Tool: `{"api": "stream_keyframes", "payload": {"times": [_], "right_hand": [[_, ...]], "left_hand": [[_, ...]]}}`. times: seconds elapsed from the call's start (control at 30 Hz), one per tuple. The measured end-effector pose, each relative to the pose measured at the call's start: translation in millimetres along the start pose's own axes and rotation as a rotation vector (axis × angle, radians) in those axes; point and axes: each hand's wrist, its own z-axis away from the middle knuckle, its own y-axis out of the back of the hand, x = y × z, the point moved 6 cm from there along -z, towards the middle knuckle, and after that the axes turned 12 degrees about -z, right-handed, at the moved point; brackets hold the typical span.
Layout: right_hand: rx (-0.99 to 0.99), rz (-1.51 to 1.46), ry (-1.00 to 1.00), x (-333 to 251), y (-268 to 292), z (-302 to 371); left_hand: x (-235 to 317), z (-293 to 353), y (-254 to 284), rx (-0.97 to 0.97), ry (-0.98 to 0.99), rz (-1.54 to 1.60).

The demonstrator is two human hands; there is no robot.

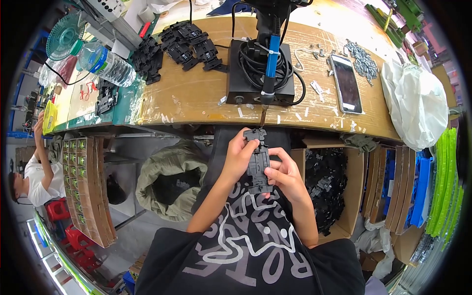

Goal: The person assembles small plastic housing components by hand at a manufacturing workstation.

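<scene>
Between my two hands is a long black plastic chassis-like part [257, 169], tilted up in front of my chest just below the table edge. My left hand [240, 152] grips its upper left, the thumb pressed on its face. Lower down on the other side, my right hand [285, 173] holds its edge with thumb and fingers. A blue and black electric screwdriver [272, 56] hangs upright over the table edge. Its thin bit [263, 116] points down at the part's top end; whether they touch, I cannot tell.
Behind the screwdriver sits a black control box [236, 73] with coiled cable. A phone [346, 83], loose screws [361, 61] and a white bag [415, 103] lie rightward. Black parts [189, 44] and a bottle [110, 66] are leftward. Below are a sack [147, 189] and a carton [351, 206].
</scene>
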Motion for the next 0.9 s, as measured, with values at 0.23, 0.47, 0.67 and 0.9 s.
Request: {"api": "stream_keyframes", "payload": {"times": [0.23, 0.47, 0.67, 0.9], "right_hand": [[0.010, -0.049, 0.000, -1.7, -0.7, -4.9], [-0.013, -0.052, -0.012, -5.2, -7.3, -2.6], [0.018, -0.075, 0.011, -6.0, -5.6, -4.6], [0.042, -0.055, 0.015, -4.9, -3.4, -5.8]], "left_hand": [[-2.8, -2.6, 1.5, 0.001, 0.060, -0.005], [-0.9, -3.0, 2.1, 0.008, 0.043, -0.012], [0.1, -3.9, 0.5, 0.000, 0.077, 0.006], [-0.3, -6.1, 2.2, 0.001, 0.054, -0.001]]}}
